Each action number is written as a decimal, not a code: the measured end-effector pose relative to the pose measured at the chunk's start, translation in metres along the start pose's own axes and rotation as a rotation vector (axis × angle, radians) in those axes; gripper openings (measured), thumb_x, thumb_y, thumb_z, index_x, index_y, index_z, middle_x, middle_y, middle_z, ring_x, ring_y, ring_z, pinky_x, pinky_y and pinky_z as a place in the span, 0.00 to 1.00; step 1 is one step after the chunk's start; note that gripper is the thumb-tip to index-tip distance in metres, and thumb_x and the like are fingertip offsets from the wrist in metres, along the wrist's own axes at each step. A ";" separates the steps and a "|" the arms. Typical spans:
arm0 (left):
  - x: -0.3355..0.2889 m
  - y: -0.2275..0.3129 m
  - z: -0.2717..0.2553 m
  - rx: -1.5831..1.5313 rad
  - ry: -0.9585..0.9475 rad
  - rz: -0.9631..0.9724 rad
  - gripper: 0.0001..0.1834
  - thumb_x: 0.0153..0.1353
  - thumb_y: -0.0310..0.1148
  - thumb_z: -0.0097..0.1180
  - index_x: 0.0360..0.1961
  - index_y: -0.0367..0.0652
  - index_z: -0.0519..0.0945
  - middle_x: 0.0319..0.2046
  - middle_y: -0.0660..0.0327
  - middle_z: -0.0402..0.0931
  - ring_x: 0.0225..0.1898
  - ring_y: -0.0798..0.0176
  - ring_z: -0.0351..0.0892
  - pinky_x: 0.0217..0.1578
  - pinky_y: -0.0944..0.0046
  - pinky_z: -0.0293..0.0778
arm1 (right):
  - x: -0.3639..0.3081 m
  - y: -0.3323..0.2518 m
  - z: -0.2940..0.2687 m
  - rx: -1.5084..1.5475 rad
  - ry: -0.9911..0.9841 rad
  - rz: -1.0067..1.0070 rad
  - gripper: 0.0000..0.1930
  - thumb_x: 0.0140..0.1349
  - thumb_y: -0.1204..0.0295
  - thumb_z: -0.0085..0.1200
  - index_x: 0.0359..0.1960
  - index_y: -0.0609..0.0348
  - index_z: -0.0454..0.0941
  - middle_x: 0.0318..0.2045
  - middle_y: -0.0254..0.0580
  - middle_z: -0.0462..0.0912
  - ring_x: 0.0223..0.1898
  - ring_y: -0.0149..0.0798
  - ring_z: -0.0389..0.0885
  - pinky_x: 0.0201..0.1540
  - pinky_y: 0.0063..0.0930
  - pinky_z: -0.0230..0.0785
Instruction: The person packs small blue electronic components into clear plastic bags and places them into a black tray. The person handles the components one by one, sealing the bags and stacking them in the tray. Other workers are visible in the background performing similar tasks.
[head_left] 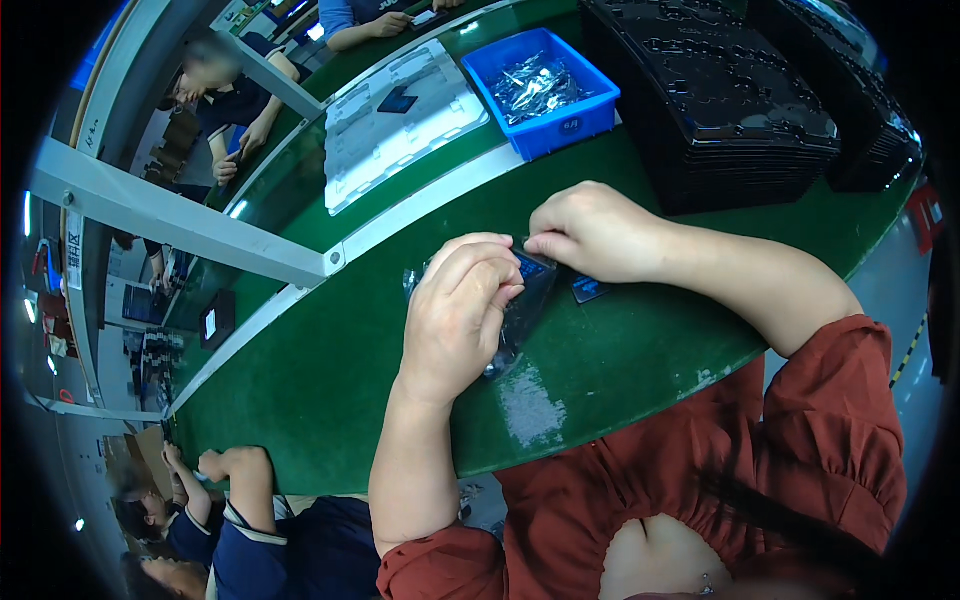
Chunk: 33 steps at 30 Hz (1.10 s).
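My left hand (455, 315) pinches a clear plastic bag (520, 310) over the green table (330, 370). My right hand (595, 232) grips the same bag at its upper edge, where a small dark blue flat part (533, 266) shows inside or at its mouth. A second small dark flat part (590, 290) lies on the table just below my right hand. Both forearms come in from the lower right, in rust-red sleeves.
A blue bin (545, 90) of small bagged parts stands at the back. Stacks of black moulded trays (710, 100) sit to its right. A white tray (400, 125) lies on a conveyor belt. Other people sit at far left and lower left.
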<state>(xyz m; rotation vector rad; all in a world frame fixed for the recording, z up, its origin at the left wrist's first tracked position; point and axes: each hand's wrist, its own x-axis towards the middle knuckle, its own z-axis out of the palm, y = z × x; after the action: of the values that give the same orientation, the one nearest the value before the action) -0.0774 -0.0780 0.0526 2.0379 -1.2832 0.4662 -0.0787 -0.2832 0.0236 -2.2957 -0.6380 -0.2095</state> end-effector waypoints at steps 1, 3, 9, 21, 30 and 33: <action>-0.002 -0.002 0.001 -0.003 -0.004 0.011 0.09 0.44 0.19 0.62 0.27 0.37 0.75 0.32 0.56 0.77 0.43 0.50 0.79 0.43 0.56 0.75 | 0.000 -0.001 0.001 -0.011 0.004 0.001 0.10 0.57 0.67 0.55 0.25 0.62 0.80 0.25 0.52 0.80 0.31 0.55 0.79 0.38 0.45 0.70; -0.002 -0.002 0.001 -0.003 -0.017 0.020 0.09 0.45 0.19 0.62 0.28 0.37 0.74 0.32 0.56 0.76 0.42 0.49 0.78 0.42 0.55 0.74 | -0.001 -0.005 0.004 -0.032 0.012 0.003 0.10 0.57 0.67 0.55 0.25 0.62 0.81 0.25 0.52 0.81 0.32 0.53 0.80 0.38 0.45 0.70; -0.001 -0.001 -0.002 0.042 -0.018 0.011 0.09 0.46 0.19 0.61 0.29 0.37 0.75 0.33 0.56 0.76 0.44 0.49 0.77 0.43 0.55 0.74 | -0.006 -0.008 0.004 0.198 0.226 -0.145 0.06 0.52 0.74 0.60 0.29 0.63 0.77 0.35 0.43 0.77 0.36 0.44 0.78 0.38 0.36 0.72; -0.005 0.005 0.003 -0.025 0.047 -0.192 0.29 0.49 0.27 0.65 0.54 0.38 0.70 0.52 0.47 0.70 0.52 0.46 0.74 0.50 0.53 0.72 | -0.003 -0.003 -0.004 0.577 0.111 0.150 0.08 0.52 0.72 0.60 0.23 0.66 0.82 0.34 0.45 0.82 0.35 0.37 0.81 0.40 0.29 0.72; -0.009 -0.007 -0.017 -0.338 -0.141 -0.694 0.16 0.61 0.25 0.55 0.51 0.32 0.76 0.36 0.63 0.78 0.36 0.72 0.74 0.41 0.71 0.71 | 0.002 0.004 -0.013 0.658 0.355 0.226 0.08 0.60 0.71 0.57 0.28 0.65 0.81 0.30 0.35 0.81 0.31 0.24 0.76 0.36 0.21 0.69; -0.011 -0.014 -0.015 -0.331 -0.149 -0.702 0.15 0.61 0.24 0.54 0.49 0.33 0.77 0.33 0.66 0.77 0.34 0.74 0.73 0.37 0.72 0.70 | 0.005 0.005 -0.014 0.695 0.367 0.252 0.09 0.63 0.69 0.55 0.29 0.62 0.81 0.25 0.30 0.79 0.28 0.21 0.73 0.31 0.18 0.66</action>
<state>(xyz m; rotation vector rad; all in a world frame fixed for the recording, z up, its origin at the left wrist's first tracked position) -0.0693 -0.0562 0.0516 2.0860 -0.5912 -0.2123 -0.0717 -0.2941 0.0327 -1.5882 -0.1789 -0.2353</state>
